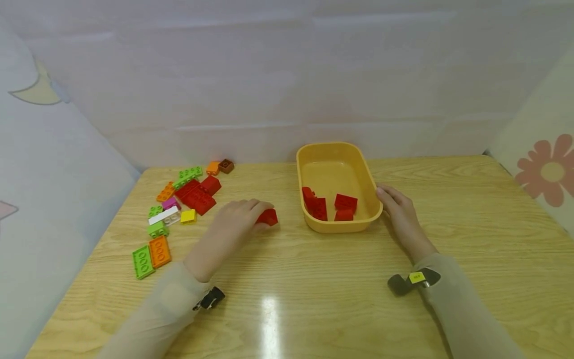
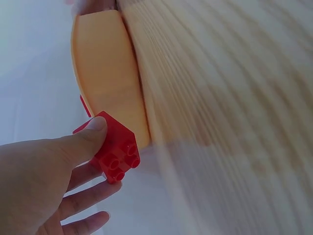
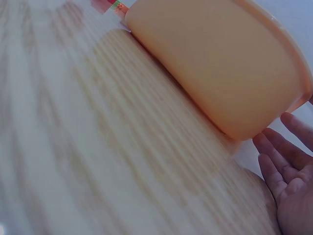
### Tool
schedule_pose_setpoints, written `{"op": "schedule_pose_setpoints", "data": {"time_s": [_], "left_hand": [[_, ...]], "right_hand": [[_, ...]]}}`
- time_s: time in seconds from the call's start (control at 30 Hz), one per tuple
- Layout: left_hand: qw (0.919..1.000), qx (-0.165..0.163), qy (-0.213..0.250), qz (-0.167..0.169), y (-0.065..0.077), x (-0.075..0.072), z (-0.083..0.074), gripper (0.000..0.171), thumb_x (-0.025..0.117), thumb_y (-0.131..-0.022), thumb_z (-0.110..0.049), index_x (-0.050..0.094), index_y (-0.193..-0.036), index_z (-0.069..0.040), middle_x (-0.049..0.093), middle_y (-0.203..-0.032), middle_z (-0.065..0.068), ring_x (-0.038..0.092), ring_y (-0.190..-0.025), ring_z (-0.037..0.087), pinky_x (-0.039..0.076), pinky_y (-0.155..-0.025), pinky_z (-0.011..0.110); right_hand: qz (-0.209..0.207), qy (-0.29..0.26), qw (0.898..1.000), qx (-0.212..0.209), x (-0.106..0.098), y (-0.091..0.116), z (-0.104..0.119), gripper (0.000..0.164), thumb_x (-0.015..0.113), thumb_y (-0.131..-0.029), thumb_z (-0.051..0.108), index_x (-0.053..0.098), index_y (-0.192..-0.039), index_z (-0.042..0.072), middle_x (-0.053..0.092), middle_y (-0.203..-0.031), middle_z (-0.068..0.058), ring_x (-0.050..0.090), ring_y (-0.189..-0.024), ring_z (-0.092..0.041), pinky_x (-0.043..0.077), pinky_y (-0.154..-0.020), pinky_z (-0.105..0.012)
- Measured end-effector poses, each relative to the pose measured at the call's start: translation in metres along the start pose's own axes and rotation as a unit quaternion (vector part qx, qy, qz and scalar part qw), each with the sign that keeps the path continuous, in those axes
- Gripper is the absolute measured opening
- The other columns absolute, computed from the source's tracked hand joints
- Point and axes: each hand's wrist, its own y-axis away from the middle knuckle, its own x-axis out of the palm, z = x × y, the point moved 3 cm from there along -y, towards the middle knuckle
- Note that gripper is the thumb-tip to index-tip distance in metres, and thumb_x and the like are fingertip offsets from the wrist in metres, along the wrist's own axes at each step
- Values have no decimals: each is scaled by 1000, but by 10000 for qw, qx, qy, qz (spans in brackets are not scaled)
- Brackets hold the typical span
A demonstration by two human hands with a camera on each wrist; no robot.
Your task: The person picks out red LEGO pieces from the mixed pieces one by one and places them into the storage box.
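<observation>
My left hand (image 1: pixel 235 219) pinches a red building brick (image 1: pixel 268 217) between thumb and fingers, just above the table and left of the yellow bin (image 1: pixel 337 227). In the left wrist view the brick (image 2: pixel 115 147) shows its studs, with the thumb on top and the lower fingers loosely spread. Several red bricks (image 1: pixel 345 202) lie inside the bin toward its near end. At the bin's right side, my right hand (image 1: pixel 401 214) rests against the outer wall. In the right wrist view, its relaxed fingers (image 3: pixel 276 144) touch the bin near the lower corner.
On the table's left side lie several loose bricks: a red cluster (image 1: pixel 197 196), a white brick (image 1: pixel 165 216), a yellow one (image 1: pixel 188 217), and green (image 1: pixel 143 261) and orange plates (image 1: pixel 160 251). A brown brick (image 1: pixel 226 166) sits at the back, near the wall (image 1: pixel 251 99).
</observation>
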Motion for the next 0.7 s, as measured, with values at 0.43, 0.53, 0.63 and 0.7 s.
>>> {"op": "schedule_pose_setpoints", "data": {"time_s": [0.43, 0.53, 0.63, 0.7], "left_hand": [[9973, -78, 274, -677, -18, -1, -16, 40, 82, -84, -25, 67, -118, -12, 71, -104, 1, 67, -85, 20, 53, -70, 34], [9953, -82, 376, -883, -23, -3, -19, 40, 81, -85, -26, 67, -120, -13, 71, -106, 0, 67, -86, 19, 53, -70, 32], [9927, -40, 504, -1091, -29, -5, -22, 40, 81, -84, -26, 67, -120, -13, 71, -105, 0, 67, -86, 18, 54, -71, 31], [9905, 10, 583, -1244, -33, -6, -25, 40, 81, -84, -26, 68, -118, -11, 71, -104, 0, 67, -87, 18, 54, -72, 32]], "right_hand": [[-6, -49, 10000, 22, 1, 0, 1, 67, 55, -100, 43, 41, -147, -3, 44, -144, -11, 53, -114, -11, 46, -91, -13], [-10, -19, 10000, -3, 1, 0, 1, 66, 55, -101, 43, 42, -147, -3, 45, -143, -10, 54, -114, -10, 46, -91, -13], [13, -97, 10000, 18, 1, 0, 0, 66, 55, -101, 42, 42, -147, -3, 45, -143, -10, 54, -114, -10, 46, -91, -14], [28, -152, 9999, 27, 1, 0, 0, 65, 55, -101, 42, 41, -147, -3, 44, -143, -9, 53, -114, -10, 46, -91, -13]]}}
